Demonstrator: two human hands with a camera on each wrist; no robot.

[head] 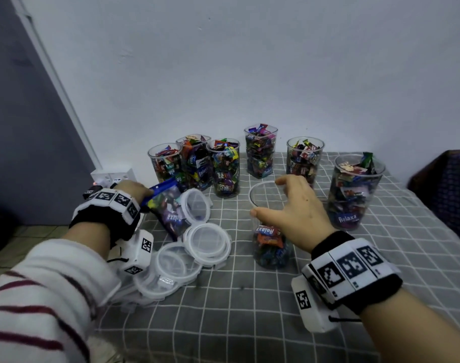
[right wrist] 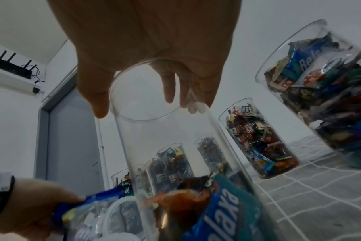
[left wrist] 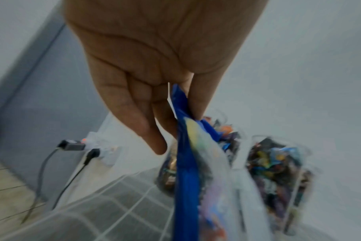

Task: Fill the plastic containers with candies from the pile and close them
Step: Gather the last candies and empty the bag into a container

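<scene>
Pinching the blue candy bag with the left hand, right hand curled round the rim of a barely filled container on the checked cloth, lids beside.

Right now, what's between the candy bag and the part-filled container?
In the head view, clear lids lie between the candy bag and the part-filled container.

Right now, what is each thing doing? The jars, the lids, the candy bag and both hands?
Near container: upright, lidless, candies only at bottom.
Six far containers: upright, filled, no lids.
Lids: off, heaped on the table.
Candy bag: pinched by left hand.
Right hand: around near container's rim.
</scene>
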